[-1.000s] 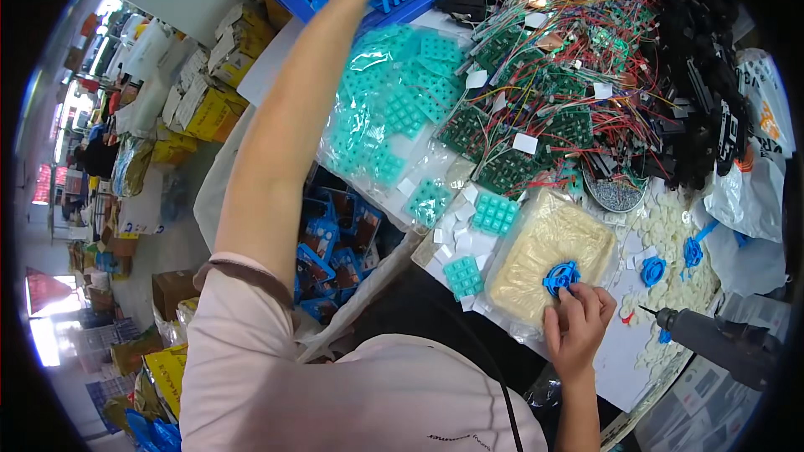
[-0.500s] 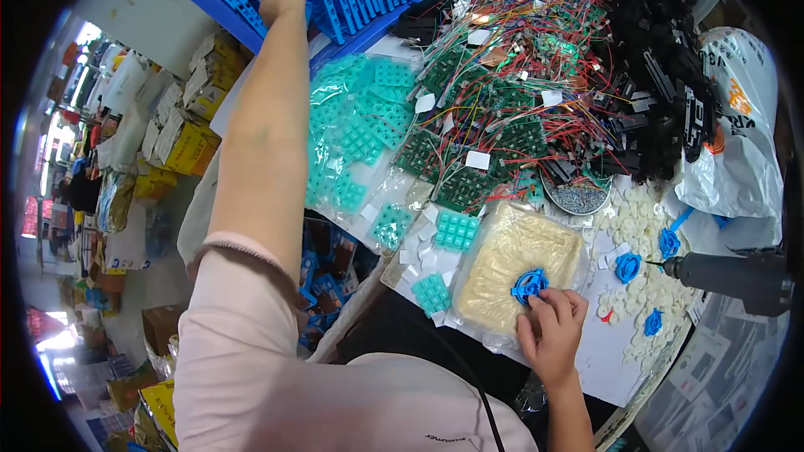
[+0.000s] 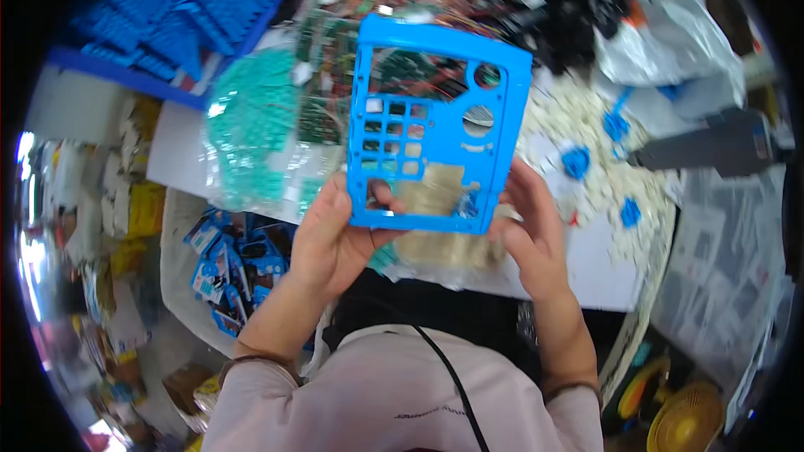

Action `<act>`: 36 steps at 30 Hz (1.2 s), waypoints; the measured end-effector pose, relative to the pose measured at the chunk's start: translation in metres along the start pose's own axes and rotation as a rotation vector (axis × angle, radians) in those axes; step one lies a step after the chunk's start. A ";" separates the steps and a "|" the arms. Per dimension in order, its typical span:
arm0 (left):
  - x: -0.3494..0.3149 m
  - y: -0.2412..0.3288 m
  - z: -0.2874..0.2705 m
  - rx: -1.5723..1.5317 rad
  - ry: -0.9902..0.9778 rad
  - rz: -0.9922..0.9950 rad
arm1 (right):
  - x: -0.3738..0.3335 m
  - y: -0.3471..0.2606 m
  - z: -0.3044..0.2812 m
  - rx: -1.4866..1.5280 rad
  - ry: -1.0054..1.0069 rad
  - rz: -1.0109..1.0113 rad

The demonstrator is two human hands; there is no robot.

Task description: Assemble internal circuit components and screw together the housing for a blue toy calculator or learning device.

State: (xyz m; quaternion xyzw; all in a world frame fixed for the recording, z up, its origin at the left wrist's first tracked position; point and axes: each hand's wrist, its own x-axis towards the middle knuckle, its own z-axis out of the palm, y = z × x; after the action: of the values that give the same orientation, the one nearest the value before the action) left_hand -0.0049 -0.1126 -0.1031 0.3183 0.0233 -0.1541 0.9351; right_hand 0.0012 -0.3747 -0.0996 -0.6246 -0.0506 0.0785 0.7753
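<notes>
A blue plastic front panel (image 3: 445, 138) with a grid of square holes, round openings and a wide window is held up before me, tilted slightly. My left hand (image 3: 325, 230) grips its lower left corner, thumb in front and a fingertip showing through the lower opening. At the lower right edge is my right hand (image 3: 536, 226), its fingers curled against the panel and partly hidden. Below lies a yellowish plastic-wrapped pad (image 3: 452, 251), mostly covered by the panel. A small blue piece shows through the panel's lower right opening.
A blue crate (image 3: 180, 12) of stacked blue panels stands far left. Beside it are bagged teal keypads (image 3: 251, 130) and wired circuit boards (image 3: 322, 100). On the right are small blue parts (image 3: 576, 162), white pieces (image 3: 557, 113) and a dark tool (image 3: 712, 146). A bin (image 3: 172, 285) of blue items stands lower left.
My left hand has come back from the crate with a blue panel. My right hand has moved up from the small round blue part on the pad to the panel's edge. The view has shifted.
</notes>
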 end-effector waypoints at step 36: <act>0.016 -0.017 -0.010 0.349 0.265 -0.007 | 0.020 -0.028 -0.400 -1.423 0.556 0.197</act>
State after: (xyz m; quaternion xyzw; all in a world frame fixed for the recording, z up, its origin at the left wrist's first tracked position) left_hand 0.0056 -0.1235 -0.1230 0.4927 0.1203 -0.1158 0.8540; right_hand 0.0927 -0.7613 -0.1588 -0.9712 0.1637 -0.0639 0.1606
